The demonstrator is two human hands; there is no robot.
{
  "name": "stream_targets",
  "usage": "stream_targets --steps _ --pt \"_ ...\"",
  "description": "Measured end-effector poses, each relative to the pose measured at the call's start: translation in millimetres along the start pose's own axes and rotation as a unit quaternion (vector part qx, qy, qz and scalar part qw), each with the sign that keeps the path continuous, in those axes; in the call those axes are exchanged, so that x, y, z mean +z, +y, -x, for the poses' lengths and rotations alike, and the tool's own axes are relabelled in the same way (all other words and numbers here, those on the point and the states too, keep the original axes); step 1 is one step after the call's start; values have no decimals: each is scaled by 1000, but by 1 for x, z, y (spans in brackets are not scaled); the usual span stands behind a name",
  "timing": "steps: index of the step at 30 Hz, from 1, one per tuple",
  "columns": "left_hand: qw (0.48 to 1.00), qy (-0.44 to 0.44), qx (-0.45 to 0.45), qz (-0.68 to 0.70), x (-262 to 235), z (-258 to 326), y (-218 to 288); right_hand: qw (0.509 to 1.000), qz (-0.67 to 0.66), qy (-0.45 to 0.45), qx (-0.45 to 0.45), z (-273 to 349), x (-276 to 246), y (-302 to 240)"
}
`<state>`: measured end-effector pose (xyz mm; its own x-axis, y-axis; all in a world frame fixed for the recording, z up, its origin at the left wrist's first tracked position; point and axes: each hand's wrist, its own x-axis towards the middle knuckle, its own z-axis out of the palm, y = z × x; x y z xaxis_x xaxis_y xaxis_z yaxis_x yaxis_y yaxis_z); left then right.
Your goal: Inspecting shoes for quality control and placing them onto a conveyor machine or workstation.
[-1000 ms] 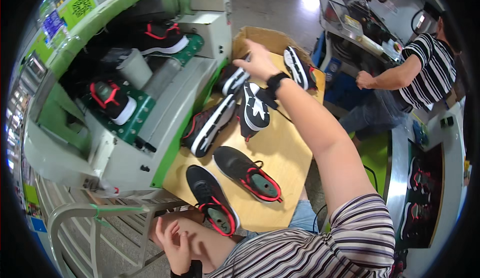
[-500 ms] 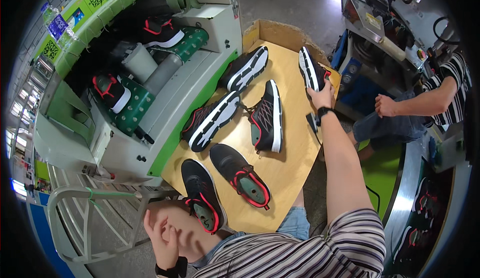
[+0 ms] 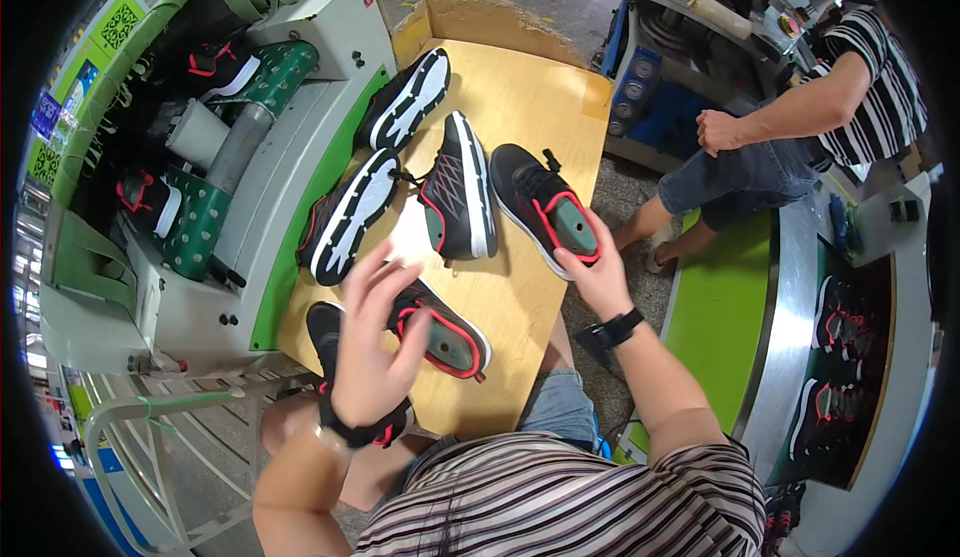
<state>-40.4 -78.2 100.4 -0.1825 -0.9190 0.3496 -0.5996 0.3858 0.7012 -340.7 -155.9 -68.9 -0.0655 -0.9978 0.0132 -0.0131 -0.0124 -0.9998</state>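
A black sneaker [image 3: 528, 185] with red collar lining and a white sole is gripped at its heel by my right hand [image 3: 606, 275], at the table's right side. My left hand [image 3: 378, 347] is raised with fingers spread, holding nothing. It partly covers a sneaker [image 3: 450, 335] and another black sneaker [image 3: 325, 332] near the table's front. Beyond it, a sneaker [image 3: 352, 215] and a second one [image 3: 408, 102] lie on their sides, white soles showing. Between these and the held shoe, one more sneaker [image 3: 462, 189] lies on its side.
The wooden table [image 3: 530, 77] has a cardboard edge [image 3: 480, 19] at the back. Left stands a machine [image 3: 320, 137] with two sneakers inside on green dotted supports [image 3: 195, 227]. A co-worker's arm [image 3: 780, 122] is at right, beyond a green bench [image 3: 715, 297]; shoes fill a rack [image 3: 840, 357].
My right hand has brought its sneaker from the table's far right corner nearer, turning it sole down. My left hand has risen from beside the table to above the near shoes.
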Motion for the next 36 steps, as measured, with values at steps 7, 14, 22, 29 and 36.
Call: stream_targets --steps 7,14,22,29,36 --pt "992 -96 -22 84 127 -101 -34 957 276 14 -92 94 33 -4" --pt "965 -219 -121 81 177 -95 -50 980 134 -125 -75 109 -10 3" --pt "920 -138 -174 323 172 -71 -45 974 163 -45 -148 29 -20 -23" --pt "893 -183 -197 361 156 -80 -53 988 105 -40 -110 8 5 -44" --pt "940 -214 -193 183 131 -97 -39 978 113 -44 -172 5 11 -52"
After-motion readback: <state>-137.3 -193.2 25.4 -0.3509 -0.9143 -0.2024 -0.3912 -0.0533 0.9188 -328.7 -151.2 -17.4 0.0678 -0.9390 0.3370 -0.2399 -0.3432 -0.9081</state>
